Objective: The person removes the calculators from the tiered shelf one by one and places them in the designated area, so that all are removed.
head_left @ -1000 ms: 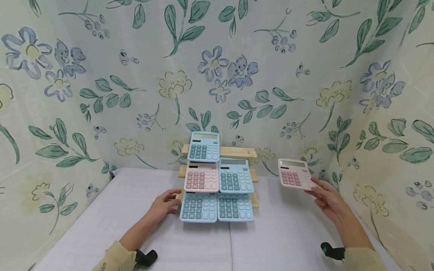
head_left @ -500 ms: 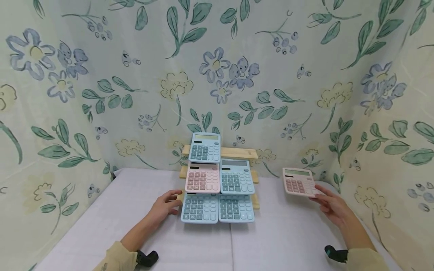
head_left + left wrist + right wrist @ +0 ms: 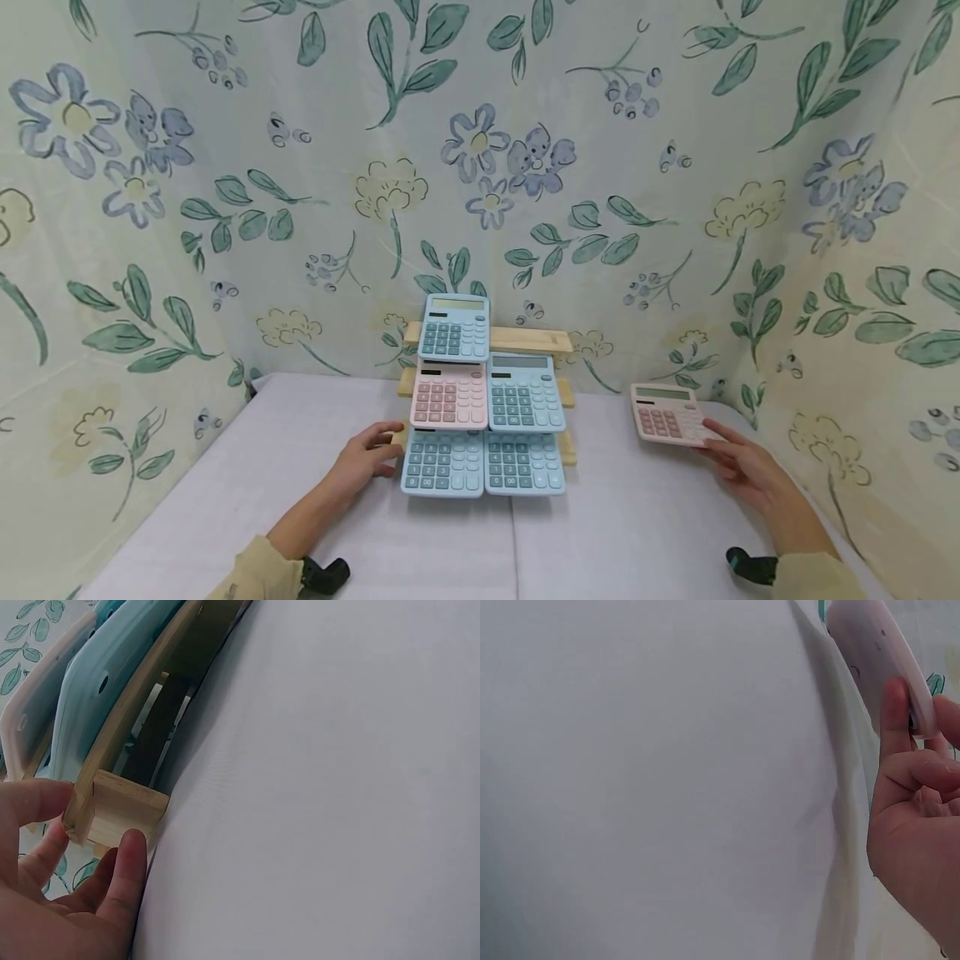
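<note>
At the right side of the head view, my right hand (image 3: 750, 467) pinches a pink calculator (image 3: 666, 414) by its lower right corner. The right wrist view shows the back of this calculator (image 3: 877, 656) and one finger flat against it. My left hand (image 3: 360, 462) is at the left end of a wooden tiered rack (image 3: 528, 339). In the left wrist view, its thumb and fingers grip around the rack's lower end (image 3: 124, 806). The rack bears blue calculators (image 3: 525, 392), with one pink calculator (image 3: 450, 400) at the left of the middle tier.
The top tier has one blue calculator (image 3: 455, 327) at its left; bare wood shows at its right. White cloth (image 3: 600, 533) covers the table. A floral curtain (image 3: 525, 108) hangs close behind the rack and along both sides.
My right hand has moved down and slightly right with the pink calculator, which has come lower toward the table. The left hand has kept its place at the rack.
</note>
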Motion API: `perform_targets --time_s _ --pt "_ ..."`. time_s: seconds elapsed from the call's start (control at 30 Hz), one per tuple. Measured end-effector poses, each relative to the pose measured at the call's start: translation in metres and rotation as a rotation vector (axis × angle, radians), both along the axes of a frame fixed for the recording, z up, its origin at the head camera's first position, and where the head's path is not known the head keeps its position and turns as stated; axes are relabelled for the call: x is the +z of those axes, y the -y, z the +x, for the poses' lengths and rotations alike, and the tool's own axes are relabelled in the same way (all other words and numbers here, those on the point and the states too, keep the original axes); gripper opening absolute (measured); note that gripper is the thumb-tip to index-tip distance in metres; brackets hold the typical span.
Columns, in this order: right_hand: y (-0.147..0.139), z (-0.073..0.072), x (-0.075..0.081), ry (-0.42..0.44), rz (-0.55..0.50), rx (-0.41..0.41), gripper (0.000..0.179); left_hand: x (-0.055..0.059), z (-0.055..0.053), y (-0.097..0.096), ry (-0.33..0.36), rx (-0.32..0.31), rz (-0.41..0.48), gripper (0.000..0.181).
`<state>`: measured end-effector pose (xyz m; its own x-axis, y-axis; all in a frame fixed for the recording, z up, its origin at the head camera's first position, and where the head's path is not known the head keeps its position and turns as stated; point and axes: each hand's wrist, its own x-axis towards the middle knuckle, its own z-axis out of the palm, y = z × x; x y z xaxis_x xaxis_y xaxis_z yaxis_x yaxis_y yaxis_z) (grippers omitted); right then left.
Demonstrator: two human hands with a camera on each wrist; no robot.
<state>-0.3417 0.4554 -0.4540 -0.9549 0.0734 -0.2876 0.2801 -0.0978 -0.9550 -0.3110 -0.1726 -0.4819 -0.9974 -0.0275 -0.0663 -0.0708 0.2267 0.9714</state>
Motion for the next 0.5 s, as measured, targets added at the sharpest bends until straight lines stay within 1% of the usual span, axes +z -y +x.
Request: perform_targets --time_s 0.07,0.17,0.23,0.33,0.5 --pt "-0.0006 -0.0004 0.0001 -0.005 0.002 0.011 0.046 0.0001 0.0000 0.0002 0.000 0.004 0.003 0.041" --pt "0.0000 -0.0014 0.0005 0.013 0.039 -0.006 0.064 -0.0005 0.0003 0.0005 0.000 0.008 0.006 0.041" --pt "-0.0001 -0.0020 -0.0002 0.026 0.062 -0.018 0.071 -0.0007 0.0007 0.0005 -0.001 0.008 0.007 0.041" --pt "-0.0010 -0.0028 -0.0018 0.041 0.093 -0.038 0.073 -0.0006 0.0017 0.0003 -0.002 0.007 0.009 0.041" --pt "-0.0045 -0.0056 -0.0038 0.054 0.073 -0.063 0.074 -0.0002 0.0019 0.0003 -0.007 0.002 0.007 0.040"
